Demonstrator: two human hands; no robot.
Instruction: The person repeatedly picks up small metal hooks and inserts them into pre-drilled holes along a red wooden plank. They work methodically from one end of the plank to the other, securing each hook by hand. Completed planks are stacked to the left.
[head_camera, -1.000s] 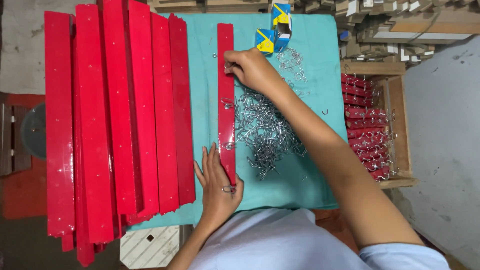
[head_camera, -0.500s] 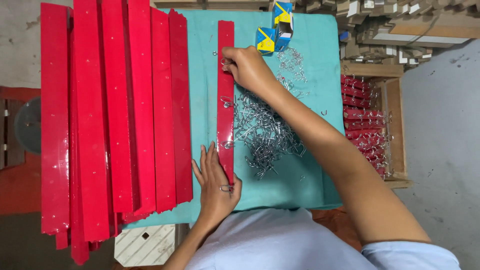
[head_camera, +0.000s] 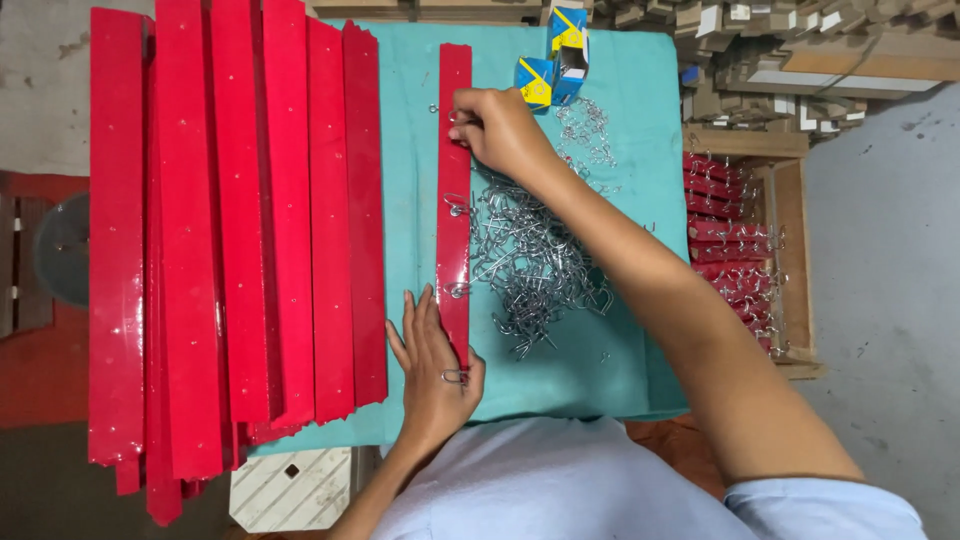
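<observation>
Seen from above, a single red strip (head_camera: 454, 200) lies on a teal cloth (head_camera: 620, 350) at frame centre. The left hand (head_camera: 432, 365) presses its lower end flat; the right hand (head_camera: 500, 128) pinches a metal hook (head_camera: 452, 118) near its upper end. Silver hooks (head_camera: 535, 260) are piled just right of it, and red strips (head_camera: 230, 230) are stacked at left.

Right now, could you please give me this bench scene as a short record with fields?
Surface: teal cloth
Left hand: flat on near end of single red strip
Right hand: at strip's far end, fingers on its edge
Beside strip: pile of metal hooks
Left side: stack of red strips
Right side: wooden crate
</observation>
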